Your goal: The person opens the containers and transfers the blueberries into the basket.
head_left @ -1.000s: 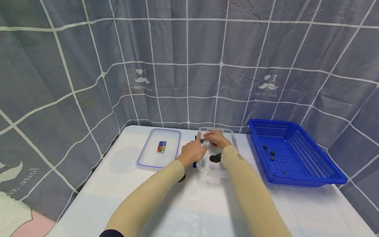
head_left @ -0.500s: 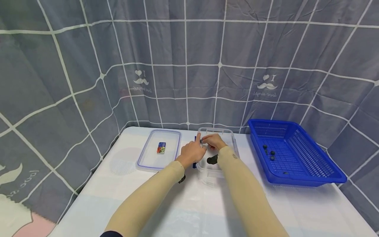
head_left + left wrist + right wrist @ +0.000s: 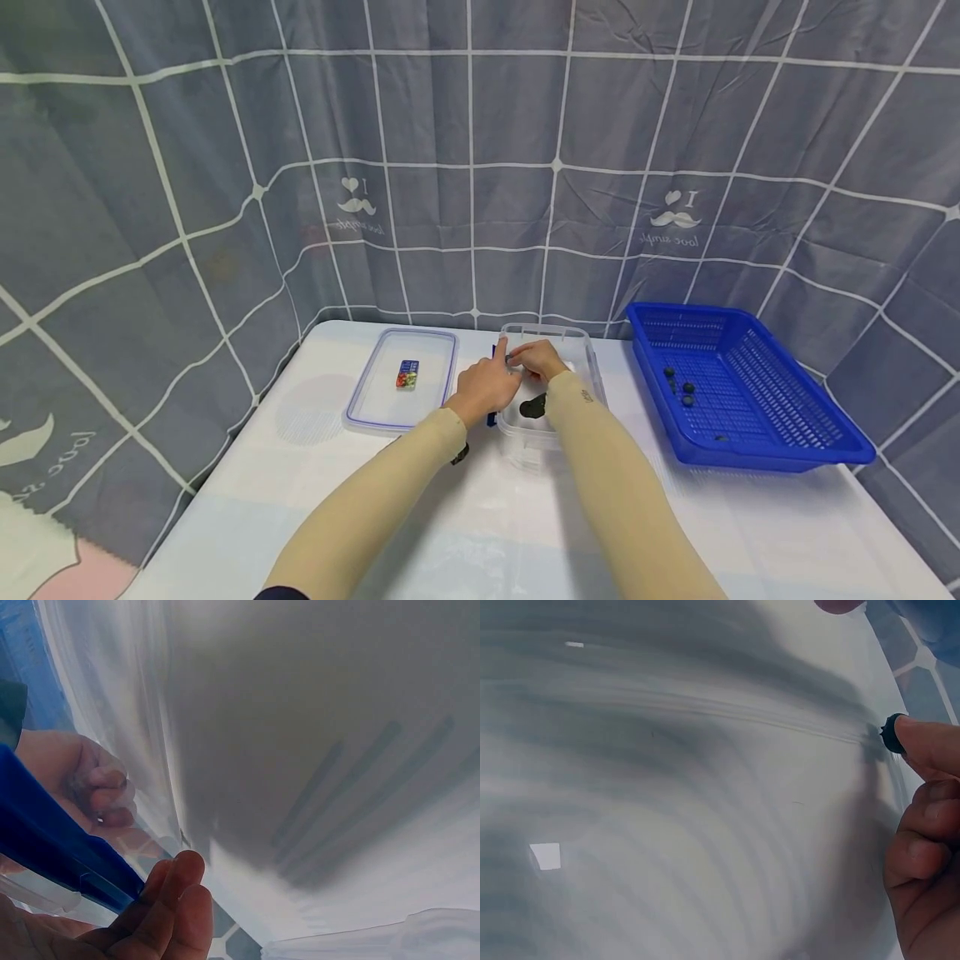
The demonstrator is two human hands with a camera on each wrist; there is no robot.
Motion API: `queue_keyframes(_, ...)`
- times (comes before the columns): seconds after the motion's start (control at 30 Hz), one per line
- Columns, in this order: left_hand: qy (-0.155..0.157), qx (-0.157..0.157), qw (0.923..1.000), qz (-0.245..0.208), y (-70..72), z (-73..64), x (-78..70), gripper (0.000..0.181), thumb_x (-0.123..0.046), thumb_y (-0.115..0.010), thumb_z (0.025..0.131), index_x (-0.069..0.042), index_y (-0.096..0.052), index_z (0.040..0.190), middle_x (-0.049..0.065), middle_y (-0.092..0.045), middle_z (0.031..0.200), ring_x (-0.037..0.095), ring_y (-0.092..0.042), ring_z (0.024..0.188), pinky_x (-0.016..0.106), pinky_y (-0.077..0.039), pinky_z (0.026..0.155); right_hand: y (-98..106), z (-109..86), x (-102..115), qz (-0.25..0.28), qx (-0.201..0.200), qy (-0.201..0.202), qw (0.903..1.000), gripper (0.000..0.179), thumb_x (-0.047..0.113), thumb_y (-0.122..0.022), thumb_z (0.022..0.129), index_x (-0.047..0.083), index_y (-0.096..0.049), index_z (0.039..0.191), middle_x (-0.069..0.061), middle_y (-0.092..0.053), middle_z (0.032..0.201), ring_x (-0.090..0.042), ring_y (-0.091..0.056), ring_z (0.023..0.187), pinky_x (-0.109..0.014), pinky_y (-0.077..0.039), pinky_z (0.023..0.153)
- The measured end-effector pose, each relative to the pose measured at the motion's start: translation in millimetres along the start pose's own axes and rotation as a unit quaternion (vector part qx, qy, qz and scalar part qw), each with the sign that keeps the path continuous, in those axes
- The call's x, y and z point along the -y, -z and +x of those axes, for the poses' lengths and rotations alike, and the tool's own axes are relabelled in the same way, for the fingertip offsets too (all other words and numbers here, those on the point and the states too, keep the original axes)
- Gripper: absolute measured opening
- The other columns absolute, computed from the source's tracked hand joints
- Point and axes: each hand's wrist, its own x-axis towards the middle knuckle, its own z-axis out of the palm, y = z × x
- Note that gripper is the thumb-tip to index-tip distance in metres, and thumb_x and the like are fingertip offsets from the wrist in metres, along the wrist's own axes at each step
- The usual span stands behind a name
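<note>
A clear plastic container [image 3: 583, 407] stands in the middle of the table. My left hand [image 3: 482, 387] grips its left side, the fingers curled by a blue bar-like handle [image 3: 67, 840] and one digit pointing up along the wall. My right hand [image 3: 542, 358] reaches in over the container toward that wall. Its fingertips pinch a small dark blueberry [image 3: 892, 733] with a ragged crown, close beside the left hand; the other fingers are curled. In the head view the berry is mostly covered by fingers.
Left of the container lies its clear lid [image 3: 365, 406] with a blue seal and a fruit-picture label [image 3: 407, 375]. A blue perforated basket [image 3: 757, 400] stands on the right, with several dark berries [image 3: 688, 387] inside. Grey gridded curtain [image 3: 420, 167] hangs behind the table.
My right hand has moved slightly left and its fingertips have closed on the blueberry, which showed uncovered beside the left hand before. My left hand has stayed in place.
</note>
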Motion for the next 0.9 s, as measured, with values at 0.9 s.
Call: queue_keyframes(0.9,0.020,0.002,0.9997,0.016,0.6,-0.1,-2.3,0.074,-0.046,-0.045,0.101,-0.022,-0.013,0.163,0.014,-0.070,0.111,0.024,-0.061,0.069,0.043,-0.049,0.067,49.6,-12.5,17.5,-0.062,0.053,0.038,0.9959,0.031,0.016,-0.071,0.092,0.005,-0.071,0.121,0.005,-0.033,0.054,-0.009,-0.025,0.045,-0.024,-0.030,0.048)
